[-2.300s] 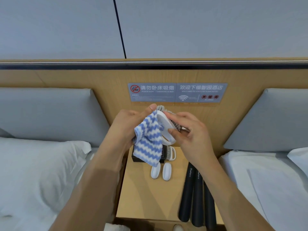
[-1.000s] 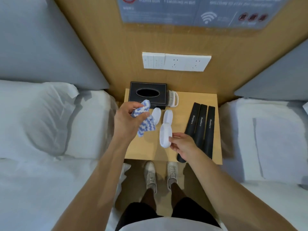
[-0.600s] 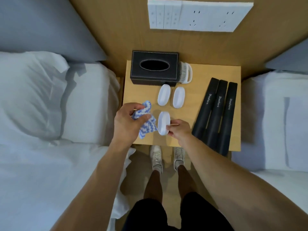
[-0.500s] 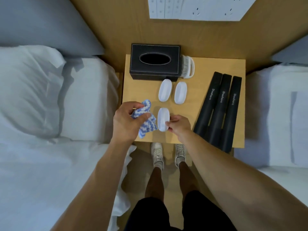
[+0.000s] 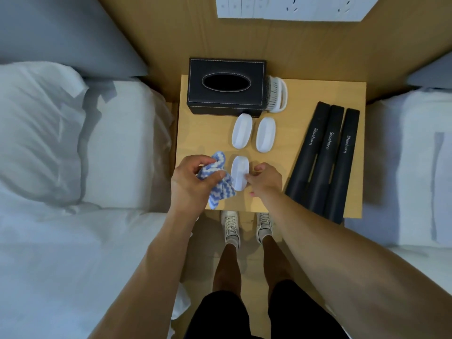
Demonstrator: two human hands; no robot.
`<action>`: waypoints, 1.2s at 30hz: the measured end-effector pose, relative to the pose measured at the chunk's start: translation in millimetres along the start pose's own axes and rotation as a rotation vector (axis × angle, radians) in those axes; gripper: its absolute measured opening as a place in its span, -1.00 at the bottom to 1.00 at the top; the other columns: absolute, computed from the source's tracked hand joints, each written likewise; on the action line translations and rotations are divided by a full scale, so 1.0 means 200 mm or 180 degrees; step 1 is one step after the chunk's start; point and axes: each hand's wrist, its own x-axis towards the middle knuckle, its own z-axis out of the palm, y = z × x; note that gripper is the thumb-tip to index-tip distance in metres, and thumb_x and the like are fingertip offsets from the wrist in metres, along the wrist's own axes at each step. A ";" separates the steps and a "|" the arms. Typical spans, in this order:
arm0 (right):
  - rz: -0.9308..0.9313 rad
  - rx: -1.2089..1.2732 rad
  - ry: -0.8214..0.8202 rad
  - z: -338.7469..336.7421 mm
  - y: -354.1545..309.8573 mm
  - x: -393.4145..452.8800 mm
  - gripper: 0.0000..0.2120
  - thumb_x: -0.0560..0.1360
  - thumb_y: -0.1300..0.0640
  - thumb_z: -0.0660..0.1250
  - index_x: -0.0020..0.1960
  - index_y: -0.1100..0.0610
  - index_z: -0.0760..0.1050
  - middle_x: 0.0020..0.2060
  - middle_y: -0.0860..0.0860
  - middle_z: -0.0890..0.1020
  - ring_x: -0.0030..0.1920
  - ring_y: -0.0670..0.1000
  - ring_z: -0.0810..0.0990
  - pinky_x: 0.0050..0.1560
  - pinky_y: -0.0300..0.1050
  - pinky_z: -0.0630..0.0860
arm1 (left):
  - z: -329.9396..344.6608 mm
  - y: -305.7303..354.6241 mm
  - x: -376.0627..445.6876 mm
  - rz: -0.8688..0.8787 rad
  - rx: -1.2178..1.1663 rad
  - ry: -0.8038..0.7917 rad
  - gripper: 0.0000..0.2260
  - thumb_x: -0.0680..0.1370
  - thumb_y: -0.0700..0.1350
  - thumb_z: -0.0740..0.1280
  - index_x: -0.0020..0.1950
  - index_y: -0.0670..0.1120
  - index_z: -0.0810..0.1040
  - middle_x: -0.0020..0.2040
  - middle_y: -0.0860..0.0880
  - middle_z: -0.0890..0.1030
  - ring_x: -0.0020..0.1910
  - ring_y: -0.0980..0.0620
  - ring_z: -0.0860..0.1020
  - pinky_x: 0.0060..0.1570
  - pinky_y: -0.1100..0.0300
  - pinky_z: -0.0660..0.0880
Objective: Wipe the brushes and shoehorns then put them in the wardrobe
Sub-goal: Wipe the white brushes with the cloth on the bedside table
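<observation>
1. A hotel twin bedroom: white-sheeted beds lie to either side of the hands.
2. Beyond the grip, a wooden nightstand holds a black tissue box and boxed shoehorns.

Socket panel cropped at top

Pretty even, soft indoor light, faint shadows under my hands. Wide lens bends the frame edges, and it's all slightly soft.

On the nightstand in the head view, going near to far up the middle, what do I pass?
Near brush beside the right hand → pair of white brushes → black tissue box.
</observation>
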 end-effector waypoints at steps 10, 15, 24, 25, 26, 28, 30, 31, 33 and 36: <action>-0.0832 -0.0663 0.1368 -0.49 -0.29 0.31 -0.89 0.58 0.15 0.26 -0.06 0.06 0.56 -0.02 0.04 0.68 0.00 0.09 0.65 -0.18 -0.16 0.49 | 0.10 0.09 0.06 0.0151 -0.0004 -0.0078 -0.79 0.46 -0.17 0.50 0.07 -0.13 0.60 0.02 -0.03 0.62 -0.03 0.01 0.61 -0.04 0.01 0.60; -0.0758 -0.0498 0.1349 -0.58 -0.49 0.62 -0.80 0.56 0.06 0.34 0.14 0.08 0.60 0.08 0.08 0.67 0.08 0.11 0.66 -0.08 -0.20 0.50 | 0.16 0.10 0.09 0.0323 0.0017 -0.0048 -0.81 0.43 -0.22 0.52 0.00 -0.14 0.60 0.01 -0.01 0.59 -0.03 0.03 0.60 -0.06 0.04 0.58; -0.0735 -0.1236 0.1164 -0.51 -0.65 0.80 -0.73 0.46 0.16 0.47 0.14 0.17 0.58 0.13 0.16 0.65 0.12 0.17 0.64 -0.03 -0.11 0.57 | 0.16 0.10 0.10 0.0318 0.0068 0.0158 -0.79 0.42 -0.19 0.53 0.01 -0.12 0.60 0.04 0.02 0.60 -0.01 0.09 0.60 -0.05 0.13 0.59; -0.0691 -0.1230 0.1123 -0.51 -0.66 0.80 -0.75 0.44 0.21 0.47 0.11 0.18 0.59 0.10 0.16 0.66 0.09 0.15 0.65 -0.12 -0.17 0.53 | 0.16 0.11 0.09 0.0323 0.0086 0.0166 -0.78 0.42 -0.18 0.53 0.02 -0.12 0.60 0.04 0.01 0.60 -0.01 0.09 0.60 -0.05 0.13 0.59; -0.0621 -0.1140 0.1062 -0.52 -0.67 0.79 -0.76 0.42 0.23 0.49 0.08 0.19 0.60 0.07 0.14 0.67 0.04 0.13 0.66 -0.22 -0.22 0.50 | 0.16 0.12 0.09 0.0326 0.0096 0.0175 -0.78 0.43 -0.18 0.53 0.02 -0.12 0.60 0.04 0.01 0.60 -0.01 0.10 0.60 -0.05 0.14 0.59; -0.0455 -0.0868 0.0934 -0.54 -0.69 0.75 -0.80 0.40 0.22 0.52 -0.02 0.17 0.59 -0.01 0.10 0.68 -0.10 0.08 0.66 -0.47 -0.26 0.48 | 0.15 0.15 0.08 0.0332 0.0115 0.0191 -0.78 0.43 -0.18 0.53 0.03 -0.13 0.60 0.05 0.00 0.60 -0.01 0.09 0.60 -0.06 0.14 0.59; -0.0301 -0.0647 0.0823 -0.57 -0.69 0.69 -0.83 0.40 0.18 0.52 -0.11 0.17 0.55 -0.05 0.11 0.70 -0.16 0.07 0.70 -0.43 -0.14 0.59 | 0.15 0.18 0.07 0.0338 0.0131 0.0219 -0.79 0.44 -0.17 0.52 0.02 -0.14 0.59 0.04 -0.01 0.60 -0.02 0.06 0.60 -0.07 0.13 0.58; -0.0222 -0.0479 0.0761 -0.59 -0.68 0.65 -0.83 0.40 0.19 0.51 -0.15 0.19 0.53 -0.06 0.14 0.71 -0.18 0.09 0.72 -0.32 -0.07 0.66 | 0.14 0.19 0.06 0.0320 0.0113 0.0232 -0.79 0.44 -0.16 0.52 0.02 -0.13 0.59 0.03 -0.01 0.60 -0.03 0.05 0.60 -0.07 0.12 0.58; -0.0091 0.0088 0.0623 -0.66 -0.64 0.56 -0.84 0.39 0.24 0.51 -0.16 0.23 0.53 -0.07 0.20 0.71 -0.27 0.10 0.72 -0.23 0.00 0.70 | 0.14 0.25 0.05 0.0205 0.0026 0.0255 -0.80 0.46 -0.12 0.51 0.03 -0.09 0.59 0.00 0.02 0.61 -0.05 0.08 0.61 -0.08 0.09 0.60; -0.0133 0.0893 0.0378 -0.79 -0.60 0.35 -0.85 0.37 0.32 0.50 -0.19 0.26 0.53 -0.05 0.25 0.67 -0.28 0.08 0.68 -0.22 0.04 0.70 | 0.12 0.36 0.03 0.0097 -0.0242 0.0285 -0.80 0.46 -0.08 0.50 0.03 -0.04 0.58 -0.08 0.11 0.63 -0.13 0.17 0.62 -0.13 0.12 0.63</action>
